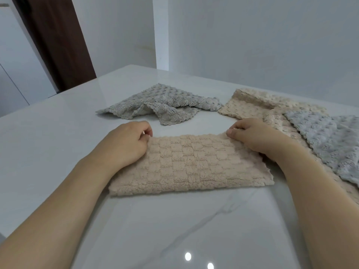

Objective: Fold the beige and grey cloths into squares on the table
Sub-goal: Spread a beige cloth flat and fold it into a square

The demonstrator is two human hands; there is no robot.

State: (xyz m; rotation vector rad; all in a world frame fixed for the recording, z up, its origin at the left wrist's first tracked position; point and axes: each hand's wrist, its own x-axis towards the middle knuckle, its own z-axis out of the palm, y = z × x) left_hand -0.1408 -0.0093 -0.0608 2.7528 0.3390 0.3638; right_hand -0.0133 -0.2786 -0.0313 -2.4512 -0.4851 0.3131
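Observation:
A beige cloth (190,164) lies in front of me on the white marble table (174,220), folded into a wide strip. My left hand (126,142) pinches its far left corner. My right hand (252,136) pinches its far right corner. A crumpled grey cloth (155,105) lies beyond the strip. At the right, a second beige cloth (252,105) lies spread out, with another grey cloth (330,140) lying over its near part.
The table's left edge (29,111) runs diagonally at the upper left, with a dark brown door (58,41) behind it. White walls stand close behind the table's far edge. Bare tabletop stretches between me and the strip.

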